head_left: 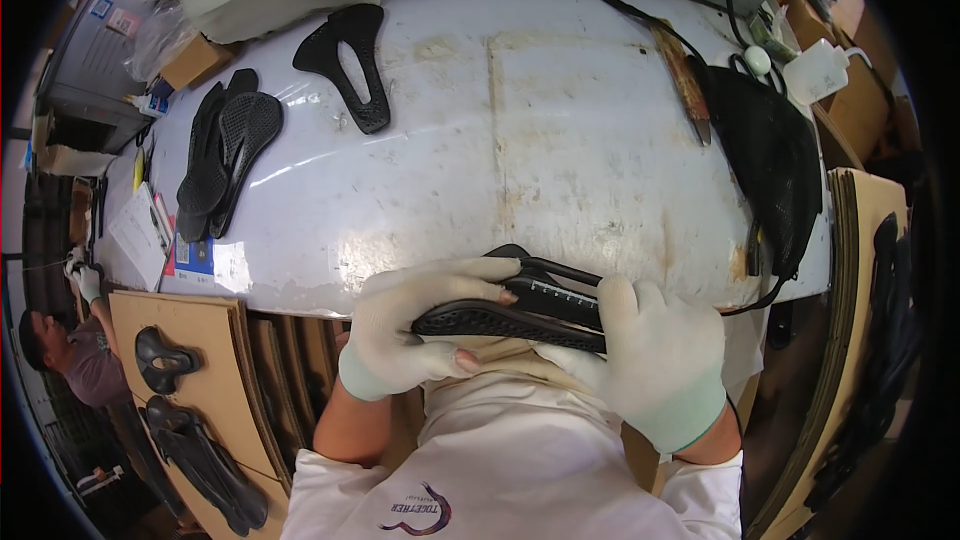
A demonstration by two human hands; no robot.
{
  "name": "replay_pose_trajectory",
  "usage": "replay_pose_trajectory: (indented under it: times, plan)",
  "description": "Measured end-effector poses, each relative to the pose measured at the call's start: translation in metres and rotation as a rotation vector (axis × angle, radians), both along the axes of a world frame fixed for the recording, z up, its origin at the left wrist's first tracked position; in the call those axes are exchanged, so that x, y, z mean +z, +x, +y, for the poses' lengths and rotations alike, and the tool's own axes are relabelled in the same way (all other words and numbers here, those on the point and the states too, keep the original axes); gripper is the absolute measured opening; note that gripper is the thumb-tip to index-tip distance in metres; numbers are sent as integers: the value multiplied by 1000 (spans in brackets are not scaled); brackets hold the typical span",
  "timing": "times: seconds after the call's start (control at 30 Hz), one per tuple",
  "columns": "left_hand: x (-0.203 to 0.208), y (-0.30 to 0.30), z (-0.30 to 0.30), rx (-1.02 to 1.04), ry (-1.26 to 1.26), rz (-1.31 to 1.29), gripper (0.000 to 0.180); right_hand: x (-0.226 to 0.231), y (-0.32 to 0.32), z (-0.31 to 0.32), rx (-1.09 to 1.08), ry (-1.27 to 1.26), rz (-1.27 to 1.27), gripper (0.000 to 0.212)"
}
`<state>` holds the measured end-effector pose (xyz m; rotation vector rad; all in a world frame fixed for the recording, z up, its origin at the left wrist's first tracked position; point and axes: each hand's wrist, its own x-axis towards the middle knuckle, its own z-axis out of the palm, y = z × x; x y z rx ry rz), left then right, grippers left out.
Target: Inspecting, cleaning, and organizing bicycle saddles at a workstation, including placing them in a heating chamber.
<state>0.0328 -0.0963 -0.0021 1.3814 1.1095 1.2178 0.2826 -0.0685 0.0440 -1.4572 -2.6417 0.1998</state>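
Saddle (470, 320): probably light, stiff, not fragile; left hand (400, 325) and right hand (665, 345) fingers clamped on opposite ends, likely the surest hold.

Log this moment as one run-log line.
Left hand: gloved, holding black bicycle saddle | Right hand: gloved, holding its right side | Worktable: more black saddles, black fabric

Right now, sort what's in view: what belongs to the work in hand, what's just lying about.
Work in hand:
- black saddle, held by left hand and right hand
- probably the lone saddle and grouped saddles on the table

Apparently lying about:
- black bag-like item
- white bottle
- papers
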Motion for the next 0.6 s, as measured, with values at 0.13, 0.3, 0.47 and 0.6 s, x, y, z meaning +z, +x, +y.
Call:
replay_pose_trajectory:
  times: [0.13,0.3,0.47,0.6]
  plan:
    - [-6,-4,-1,-120,98,128,40,-10,6,3,17,-29,31,60]
    - [-1,8,-15,26,41,173,56,-9,10,2,31,6,22,62]
    - [-17,-3,11,-175,186,97,60,-23,20,21,99,37,79,65]
    - [-21,-2,8,-178,273,179,57,-29,21,25,121,-24,106,66]
